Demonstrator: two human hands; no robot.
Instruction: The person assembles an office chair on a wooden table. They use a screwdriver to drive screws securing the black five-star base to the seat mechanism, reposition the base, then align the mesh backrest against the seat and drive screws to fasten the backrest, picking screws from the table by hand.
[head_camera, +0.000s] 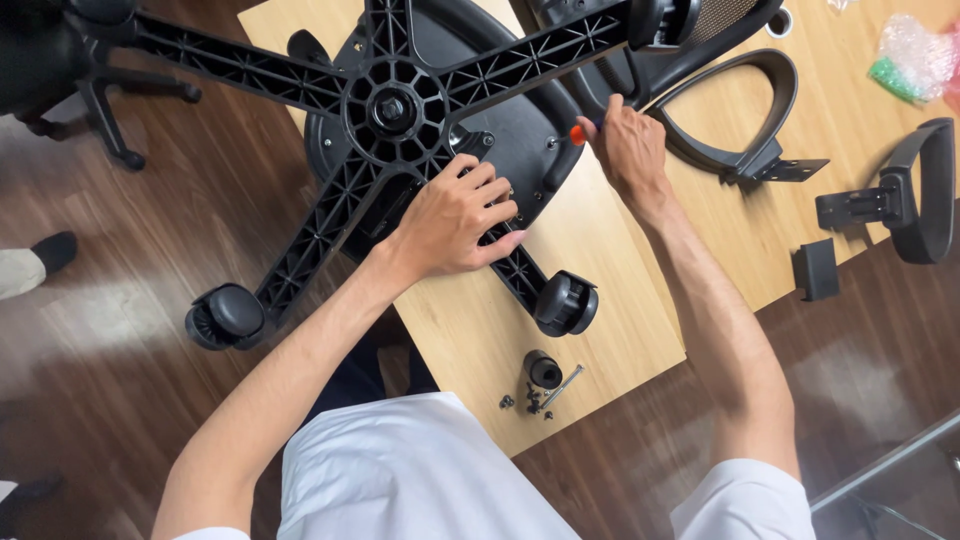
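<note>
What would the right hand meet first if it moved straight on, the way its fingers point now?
Probably the black chair seat underside: the right hand, holding an orange-handled tool, points up-left toward it. Depth is unclear.

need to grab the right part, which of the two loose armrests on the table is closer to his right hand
The armrest lying just beside the right hand, next to the chair seat. The other armrest sits farther off at the table's right edge.

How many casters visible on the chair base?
2: one caster on the lower-left leg over the floor, another caster on the lower-right leg over the table. Others may lie out of frame.
</note>
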